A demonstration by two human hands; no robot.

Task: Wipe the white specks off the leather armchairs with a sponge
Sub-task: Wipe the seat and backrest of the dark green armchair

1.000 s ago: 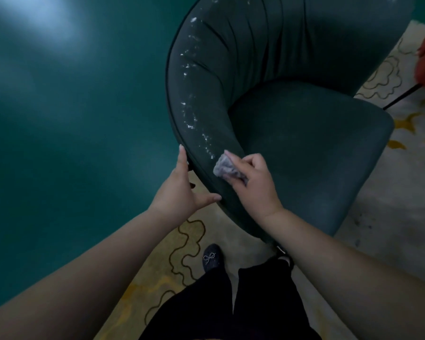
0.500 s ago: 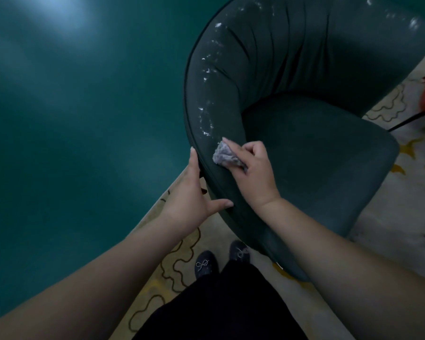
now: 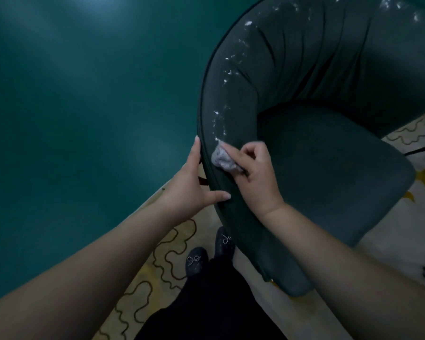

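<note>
1. Right hand (image 3: 258, 175) is gripping the sponge (image 3: 223, 160), fingers curled round it, index finger lying along its top edge; sponge is pressing on the inner face of the chair (image 3: 329, 148) arm, near the arm's front end.
2. Sponge is grey, crumpled, sticking out left of the fingers; its upper tip is touching the lowest of the specks (image 3: 221, 119).
3. Left hand (image 3: 192, 187) is resting on the arm's outer rim, fingers straight along the outside edge, thumb spread out and lying across the top of the arm just below the sponge; holding nothing.
4. Both hands are close together, the arm's rim sitting between them.
5. Specks are running in a white trail up the curved arm from the sponge toward the back; more are showing along the top of the backrest at the upper right.
6. Chair is dark green, tub-shaped, pleated inside the back; seat cushion is lying right of the right hand.
7. Chair is standing on a pale rug (image 3: 157, 273) with wavy dark and yellow line pattern.
8. Green floor (image 3: 71, 119) is filling the left side, rug edge running diagonally against it.
9. Two dark shoes (image 3: 195, 261) with small bows are standing on the rug beside the chair's front, dark trousers (image 3: 211, 305) below them.
</note>
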